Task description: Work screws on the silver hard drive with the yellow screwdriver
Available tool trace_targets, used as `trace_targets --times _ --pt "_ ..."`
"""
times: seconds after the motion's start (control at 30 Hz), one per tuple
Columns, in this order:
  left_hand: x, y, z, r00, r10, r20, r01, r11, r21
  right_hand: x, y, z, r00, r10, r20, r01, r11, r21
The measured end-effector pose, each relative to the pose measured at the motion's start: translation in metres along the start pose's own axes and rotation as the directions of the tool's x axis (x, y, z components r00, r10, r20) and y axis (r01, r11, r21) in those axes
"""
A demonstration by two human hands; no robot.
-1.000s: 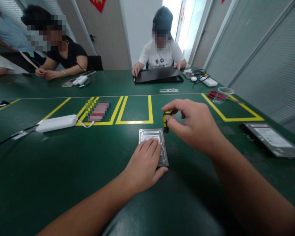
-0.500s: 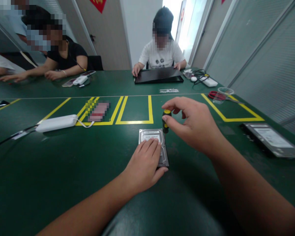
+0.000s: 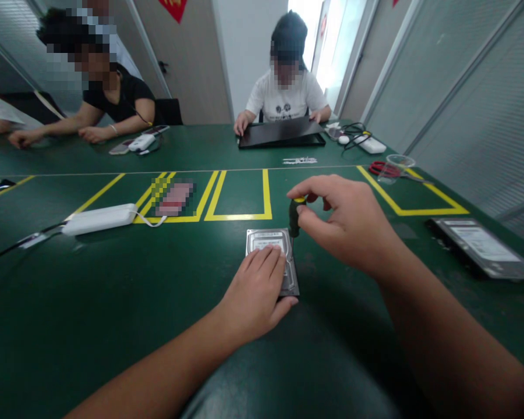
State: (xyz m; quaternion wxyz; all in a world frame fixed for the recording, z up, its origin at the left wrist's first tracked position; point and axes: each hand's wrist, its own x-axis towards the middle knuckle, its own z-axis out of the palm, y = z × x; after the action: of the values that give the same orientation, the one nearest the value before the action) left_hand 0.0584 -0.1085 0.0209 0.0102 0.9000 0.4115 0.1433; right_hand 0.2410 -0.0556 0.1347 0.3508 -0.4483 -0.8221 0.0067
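Observation:
A silver hard drive (image 3: 266,235) with a white label lies on the green table in front of me. My left hand (image 3: 262,279) rests on it, fingers over the label and thumb at the near edge, covering much of the drive. My right hand (image 3: 344,218) pinches the handle of a short black and yellow screwdriver (image 3: 294,218) between thumb and fingers. The screwdriver stands nearly upright at the drive's right edge. Its tip is too small to make out, so I cannot tell whether it sits in a screw.
A second drive (image 3: 484,247) lies at the right. Red-handled scissors (image 3: 386,170) and a clear plastic cup (image 3: 399,166) are behind it. A white power strip (image 3: 100,219) with a cable and a phone (image 3: 174,199) lie left. Across the table a person handles a black panel (image 3: 282,132).
My right thumb and fingers have shifted around the screwdriver handle, and less of its yellow part shows. My left hand and the drive stay put. At far left, a co-worker's hand has curled in.

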Motion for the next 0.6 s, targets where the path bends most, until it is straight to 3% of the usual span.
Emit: trace_targets --times 0.2,0.6 --pt "0.0 0.0 0.0 1.0 -0.003 -0.005 0.003 1.0 -0.007 0.0 0.001 0.004 0.998 -0.048 0.032 0.047 0.998 0.031" --pt "0.0 0.0 0.0 1.0 -0.009 0.015 0.009 1.0 0.008 -0.001 -0.003 -0.011 0.998 0.018 0.066 -0.015 0.998 -0.054"
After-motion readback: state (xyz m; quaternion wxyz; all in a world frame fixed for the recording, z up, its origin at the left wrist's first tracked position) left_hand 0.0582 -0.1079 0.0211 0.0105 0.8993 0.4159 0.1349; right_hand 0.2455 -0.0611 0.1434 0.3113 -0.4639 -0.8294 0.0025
